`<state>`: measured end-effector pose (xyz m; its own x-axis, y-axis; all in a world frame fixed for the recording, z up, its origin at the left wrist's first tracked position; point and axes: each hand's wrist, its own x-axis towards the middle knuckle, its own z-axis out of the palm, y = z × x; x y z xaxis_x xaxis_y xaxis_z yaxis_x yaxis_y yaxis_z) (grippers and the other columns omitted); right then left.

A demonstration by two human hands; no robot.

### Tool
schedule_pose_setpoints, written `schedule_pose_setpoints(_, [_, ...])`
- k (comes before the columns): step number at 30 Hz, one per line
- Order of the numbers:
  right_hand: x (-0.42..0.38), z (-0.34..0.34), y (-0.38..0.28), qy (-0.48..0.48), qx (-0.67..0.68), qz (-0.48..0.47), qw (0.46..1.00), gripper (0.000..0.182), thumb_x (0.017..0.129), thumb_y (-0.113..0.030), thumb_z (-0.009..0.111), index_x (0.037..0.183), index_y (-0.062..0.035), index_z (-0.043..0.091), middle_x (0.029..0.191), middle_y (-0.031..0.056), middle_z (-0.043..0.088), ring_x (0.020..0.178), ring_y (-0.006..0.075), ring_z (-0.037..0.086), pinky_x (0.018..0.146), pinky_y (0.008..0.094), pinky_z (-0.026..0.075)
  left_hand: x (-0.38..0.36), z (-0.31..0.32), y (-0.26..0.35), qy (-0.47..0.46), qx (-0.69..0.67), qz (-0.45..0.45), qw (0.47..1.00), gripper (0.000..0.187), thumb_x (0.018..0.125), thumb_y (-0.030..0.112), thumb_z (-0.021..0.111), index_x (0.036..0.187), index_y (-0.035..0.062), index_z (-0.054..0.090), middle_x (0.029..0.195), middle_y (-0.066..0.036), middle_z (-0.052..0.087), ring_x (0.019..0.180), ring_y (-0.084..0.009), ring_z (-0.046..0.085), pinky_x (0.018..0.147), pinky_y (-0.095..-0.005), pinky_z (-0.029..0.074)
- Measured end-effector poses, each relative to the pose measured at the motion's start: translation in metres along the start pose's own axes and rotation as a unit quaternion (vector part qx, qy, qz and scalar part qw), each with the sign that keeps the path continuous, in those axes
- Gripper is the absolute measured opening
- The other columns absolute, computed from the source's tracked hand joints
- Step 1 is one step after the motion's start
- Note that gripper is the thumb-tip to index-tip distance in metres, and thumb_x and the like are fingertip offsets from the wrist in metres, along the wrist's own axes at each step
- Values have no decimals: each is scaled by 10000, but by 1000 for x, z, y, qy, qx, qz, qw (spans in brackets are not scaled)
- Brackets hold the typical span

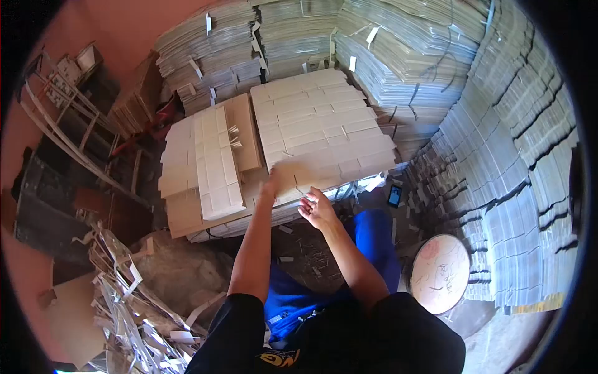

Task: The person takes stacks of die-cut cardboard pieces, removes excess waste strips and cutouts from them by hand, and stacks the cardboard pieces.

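Flat cardboard sheets with slots (317, 118) lie on a low stack in front of me. My left hand (269, 187) is at the near left corner of these sheets, blurred, its fingers hard to make out. Just to its right, my right hand (317, 209) is at the near edge, palm partly up and fingers curled; whether it pinches a small scrap cannot be made out. A narrower cardboard piece (215, 162) lies to the left on a brown sheet (243, 131), with small cardboard scraps (235, 137) on it.
Tall cardboard stacks (411, 50) stand behind and along the right (511, 187). A round stool (440, 274) is at my right, a phone (394, 195) near the stack. Cardboard strips (137, 311) pile at the lower left; a metal frame (68, 137) stands at the left.
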<state>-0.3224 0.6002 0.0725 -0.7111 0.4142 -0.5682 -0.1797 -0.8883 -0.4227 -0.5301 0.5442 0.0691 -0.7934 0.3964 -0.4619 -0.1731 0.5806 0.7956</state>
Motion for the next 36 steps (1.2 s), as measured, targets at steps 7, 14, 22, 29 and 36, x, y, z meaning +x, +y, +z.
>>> schedule_pose_setpoints(7, [5, 6, -29, 139, 27, -44, 989, 780, 779, -571, 760, 1285, -36, 504, 1123, 109, 578, 1037, 232, 568, 979, 428, 454, -66, 5, 15, -21, -44, -7, 999, 938, 759, 825, 570, 1155, -19, 678, 1016, -139, 679, 869, -230, 620, 671, -382, 496])
schedule_pose_setpoints(14, [20, 2, -52, 152, 68, -241, 956, 785, 740, -434, 836, 1327, -10, 534, 1191, 89, 630, 1057, 233, 601, 933, 388, 484, -74, 16, -9, -148, 44, 26, 988, 884, 788, 808, 554, 1162, 15, 671, 965, -88, 655, 831, -220, 597, 636, -366, 496])
schedule_pose_setpoints(22, [-46, -36, -55, 136, 13, -371, 919, 618, 767, -172, 828, 1312, -69, 557, 1206, 53, 630, 1111, 214, 593, 946, 378, 482, -75, 5, 22, -286, -232, -32, 929, 783, 845, 737, 568, 1327, 120, 569, 1164, -89, 637, 958, -209, 622, 782, -378, 522])
schedule_pose_setpoints(29, [-52, -79, -57, 72, 62, -333, 938, 602, 781, -169, 817, 1316, -114, 547, 1210, 38, 618, 1135, 210, 579, 961, 412, 472, -33, 86, 5, -183, -345, 25, 920, 672, 905, 650, 561, 1401, 198, 518, 1306, -61, 607, 1111, -226, 609, 936, -424, 510])
schedule_pose_setpoints(36, [-98, -73, -58, 113, -20, -332, 936, 551, 815, -224, 794, 1303, -124, 557, 1193, 39, 627, 1123, 207, 595, 952, 409, 488, -26, 73, 4, -202, -376, -6, 904, 697, 932, 596, 557, 1427, 109, 497, 1303, -63, 617, 1128, -241, 619, 950, -420, 519])
